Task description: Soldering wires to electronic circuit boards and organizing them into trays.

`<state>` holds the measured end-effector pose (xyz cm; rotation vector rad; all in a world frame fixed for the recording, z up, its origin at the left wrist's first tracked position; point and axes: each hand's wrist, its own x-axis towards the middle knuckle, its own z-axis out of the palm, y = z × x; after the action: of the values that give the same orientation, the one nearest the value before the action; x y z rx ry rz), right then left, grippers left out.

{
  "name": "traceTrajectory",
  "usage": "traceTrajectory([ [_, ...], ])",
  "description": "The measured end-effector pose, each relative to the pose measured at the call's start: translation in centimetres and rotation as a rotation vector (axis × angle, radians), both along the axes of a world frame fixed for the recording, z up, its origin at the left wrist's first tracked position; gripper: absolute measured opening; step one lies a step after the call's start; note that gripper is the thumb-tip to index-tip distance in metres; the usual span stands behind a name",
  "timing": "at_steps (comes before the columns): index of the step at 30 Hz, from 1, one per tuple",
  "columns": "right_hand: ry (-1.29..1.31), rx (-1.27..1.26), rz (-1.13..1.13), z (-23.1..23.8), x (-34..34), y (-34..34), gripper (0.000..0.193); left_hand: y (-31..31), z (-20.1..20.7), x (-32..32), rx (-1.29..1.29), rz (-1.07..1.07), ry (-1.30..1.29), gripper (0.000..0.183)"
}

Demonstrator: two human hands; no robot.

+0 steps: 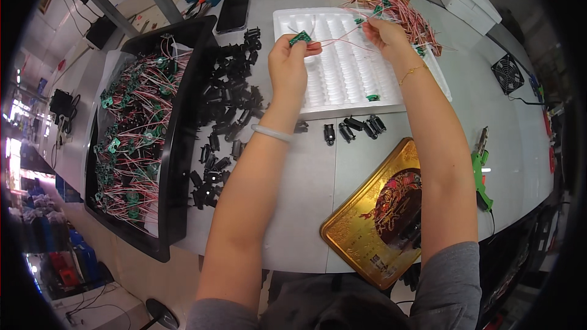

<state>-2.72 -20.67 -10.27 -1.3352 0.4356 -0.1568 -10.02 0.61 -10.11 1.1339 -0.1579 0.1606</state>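
Note:
Between the thumb and fingers of my left hand (290, 61) is a small green circuit board (300, 38), with thin red and white wires trailing off it. My right hand (384, 33) is closed in a pinch on the wires (342, 40), which stretch across from the left hand; a small green piece (359, 21) shows beside its fingertips. Both hands are above a white ribbed plastic tray (342, 109). Another small green board (372, 97) lies in the tray's near right part. A heap of red and white wires (411, 21) with green boards rests beyond my right hand.
A black bin (177, 165) full of wired green boards stands at left. Many black plastic housings (229, 95) lie beside it, and several more below the tray. A gold tin lid (348, 238), phone (233, 12), green glue gun (481, 177) and small fan (507, 74) are also around.

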Motion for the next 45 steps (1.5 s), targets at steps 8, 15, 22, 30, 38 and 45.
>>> traceTrajectory([
  [8,-0.082,0.1,0.07,0.1,-0.4,-0.6,0.005,-0.2,-0.5,0.4,0.129,-0.035,-0.021,0.013],
  [15,-0.117,0.148,0.116,0.3,-0.9,0.0,0.007,-0.3,-0.5,0.3,0.156,-0.044,-0.023,0.013],
  [22,-0.144,0.208,0.097,0.3,-0.6,-0.2,0.009,-0.5,-0.7,0.4,0.215,-0.065,-0.016,0.012],
  [30,-0.14,0.261,0.111,0.2,-0.3,0.3,0.008,-0.8,-1.7,0.8,0.314,-0.152,-0.081,0.015],
  [38,-0.136,0.265,0.119,0.0,-0.1,0.1,0.011,-0.8,-2.6,1.1,0.494,-0.082,-0.101,0.016],
  [45,-0.13,0.151,0.116,-0.1,0.1,0.3,0.02,-0.8,-2.5,1.0,0.485,-0.08,-0.094,0.016],
])
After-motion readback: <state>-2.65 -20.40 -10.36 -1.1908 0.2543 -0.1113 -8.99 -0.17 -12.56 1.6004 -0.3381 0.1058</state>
